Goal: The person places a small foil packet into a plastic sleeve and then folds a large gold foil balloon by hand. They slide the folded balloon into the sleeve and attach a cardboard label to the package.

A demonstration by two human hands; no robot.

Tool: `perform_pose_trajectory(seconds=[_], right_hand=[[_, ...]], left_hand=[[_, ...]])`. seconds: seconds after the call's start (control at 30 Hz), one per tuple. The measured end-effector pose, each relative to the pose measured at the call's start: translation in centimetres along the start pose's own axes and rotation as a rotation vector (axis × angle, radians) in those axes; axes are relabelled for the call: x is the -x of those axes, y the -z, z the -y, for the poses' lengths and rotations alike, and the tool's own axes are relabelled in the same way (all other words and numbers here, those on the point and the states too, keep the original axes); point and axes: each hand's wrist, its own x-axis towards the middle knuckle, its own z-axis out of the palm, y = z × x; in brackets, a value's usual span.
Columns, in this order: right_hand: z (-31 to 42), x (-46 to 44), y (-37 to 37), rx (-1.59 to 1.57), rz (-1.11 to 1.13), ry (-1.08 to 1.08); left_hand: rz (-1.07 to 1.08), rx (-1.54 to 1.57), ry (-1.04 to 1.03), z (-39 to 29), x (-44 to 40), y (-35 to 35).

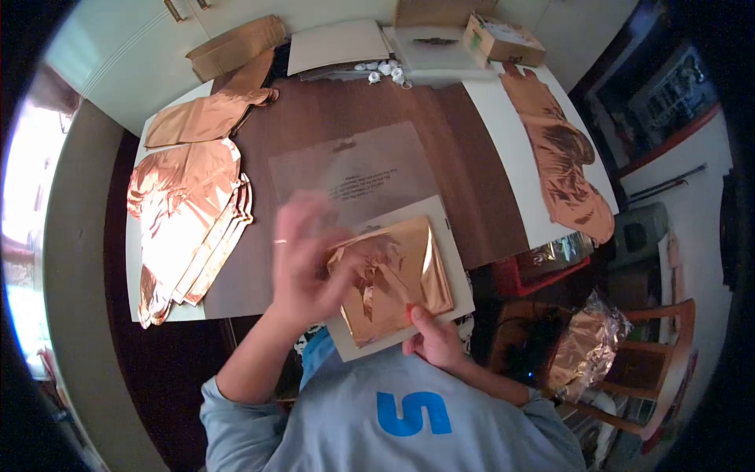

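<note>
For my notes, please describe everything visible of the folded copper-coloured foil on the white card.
The folded copper-coloured foil is shiny, thin-looking and roughly rectangular, smoother at right, crumpled near the middle. It lies slanted in view on the white card. The right hand grips both, thumb over the foil's near edge; the blurred left hand is over its left part, contact unclear.

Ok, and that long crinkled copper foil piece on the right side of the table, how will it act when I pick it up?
Probably floppy: the copper foil piece is creased all over and lies flat. It's likely light for its size, since it looks like thin sheeting. Its glossy surface may make it a bit slippery.
</note>
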Motion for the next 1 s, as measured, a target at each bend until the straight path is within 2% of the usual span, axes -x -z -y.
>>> perform_pose_trajectory(seconds=[0.03,0.1,0.17,0.23,0.33,0.43,0.5,0.6,0.7,0.8,0.9,0.93,1.0], right_hand=[[-0.4,-0.2,0.1,-0.004,0.019,0.008],[-1.2,-0.6,0.5,-0.012,0.052,0.024],[-1.0,-0.5,0.1,0.056,0.055,0.042],[-1.2,-0.8,0.0,0.037,0.073,0.058],[-2.6,-1.0,1.2,-0.098,0.082,0.071],[-2.2,-0.4,1.2,-0.076,0.061,0.137],[-1.1,1.0,0.1,0.016,0.011,0.218],[-2.1,0.8,4.7,-0.101,0.424,-0.049],[-3.7,0.0,12.1,-0.031,0.384,0.045],[2.8,-0.1,11.0,-0.193,0.62,0.139],[4.8,-0.3,6.2,0.255,0.219,0.166],[4.2,-0.6,4.7,0.289,-0.039,0.132],[4.0,-0.5,3.5,0.378,0.09,0.219]], left_hand=[[-0.158,0.035,0.15,0.5,0.5,0.2],[-0.56,0.818,0.754,1.1,0.9,0.2],[-0.349,1.184,1.109,0.7,0.9,1.3],[-0.172,1.078,1.126,-1.6,0.6,0.7],[-0.031,1.153,1.058,-2.9,2.1,0.4],[0.191,1.202,1.173,-3.6,5.3,0.6],[0.172,1.246,1.215,-4.6,6.5,0.5],[0.212,1.242,1.255,-4.4,9.0,1.2],[0.277,1.234,1.315,-4.6,11.1,3.3],[0.425,1.254,1.396,-5.1,12.2,3.8],[0.566,1.228,1.371,-4.3,11.2,3.6],[0.579,1.169,1.391,-3.5,11.5,3.6],[0.329,1.23,1.497,-3.2,10.7,4.1]])
